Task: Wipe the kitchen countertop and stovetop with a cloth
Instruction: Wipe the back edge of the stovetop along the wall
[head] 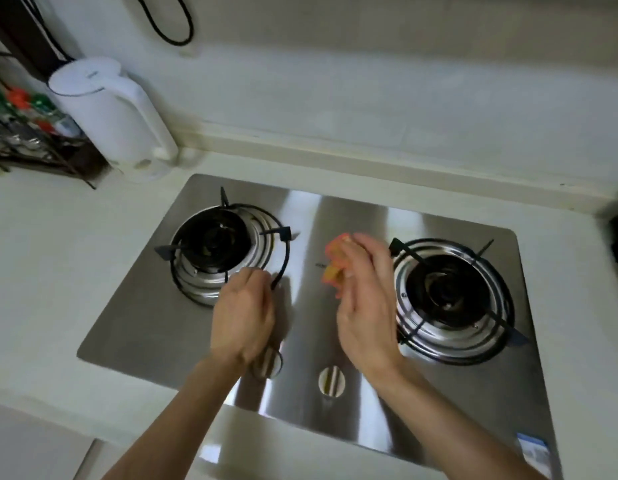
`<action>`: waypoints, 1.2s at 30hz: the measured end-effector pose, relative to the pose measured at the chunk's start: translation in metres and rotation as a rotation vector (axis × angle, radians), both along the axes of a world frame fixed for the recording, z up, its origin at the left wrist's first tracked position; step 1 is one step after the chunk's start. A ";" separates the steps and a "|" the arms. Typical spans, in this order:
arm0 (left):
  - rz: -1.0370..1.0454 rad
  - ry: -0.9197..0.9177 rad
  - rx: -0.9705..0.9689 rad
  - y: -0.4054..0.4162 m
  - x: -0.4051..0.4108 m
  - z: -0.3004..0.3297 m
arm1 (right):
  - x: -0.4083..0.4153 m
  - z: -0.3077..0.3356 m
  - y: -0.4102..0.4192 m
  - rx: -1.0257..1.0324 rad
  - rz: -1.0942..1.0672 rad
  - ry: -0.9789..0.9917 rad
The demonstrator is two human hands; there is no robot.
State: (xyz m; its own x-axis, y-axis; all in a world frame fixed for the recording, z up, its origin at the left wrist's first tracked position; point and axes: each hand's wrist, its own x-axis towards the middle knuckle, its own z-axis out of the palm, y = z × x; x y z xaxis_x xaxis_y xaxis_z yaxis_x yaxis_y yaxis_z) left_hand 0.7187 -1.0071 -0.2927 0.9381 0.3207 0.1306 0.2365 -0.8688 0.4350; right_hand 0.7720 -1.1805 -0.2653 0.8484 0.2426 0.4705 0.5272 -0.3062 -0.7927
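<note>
The left hand (243, 317) gripped the thin black wire pan support (283, 268), tilted off its burner. The right hand (364, 299) clutched a crumpled orange cloth (335, 258) on the brushed-steel stovetop (300, 209). Beyond the left hand stood a smooth white kettle (117, 116).

We see a steel stovetop (311, 306) set flush into a pale table (58, 271), with a round burner on each side and two knobs near its front edge. The left black grate (266, 233) sits tilted, its near rim lifted off the steel where our left hand (243, 315) grips it. An orange and yellow cloth (335, 261), bunched up, lies on the middle strip between the burners, under the fingers of our right hand (364, 303).
</note>
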 end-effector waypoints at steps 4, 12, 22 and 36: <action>-0.058 -0.086 0.157 0.024 0.038 -0.008 | 0.025 -0.079 0.046 -0.796 0.019 0.081; -0.174 0.095 0.250 0.048 0.113 -0.032 | 0.150 -0.076 0.094 -1.027 0.090 0.124; -0.232 0.177 0.392 0.001 0.157 -0.016 | 0.211 -0.057 0.037 -1.259 -0.050 0.492; -0.542 0.130 -0.129 -0.121 0.180 -0.033 | 0.277 -0.017 -0.150 -1.156 -0.282 0.927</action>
State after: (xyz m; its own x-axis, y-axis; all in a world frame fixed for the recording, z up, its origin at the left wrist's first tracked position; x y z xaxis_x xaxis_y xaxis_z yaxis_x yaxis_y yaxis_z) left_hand 0.8986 -1.1283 -0.3259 0.9788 -0.2049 -0.0052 -0.1694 -0.8227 0.5427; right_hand 1.0489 -1.3309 -0.2824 0.8102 -0.1223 -0.5732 -0.1912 -0.9797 -0.0612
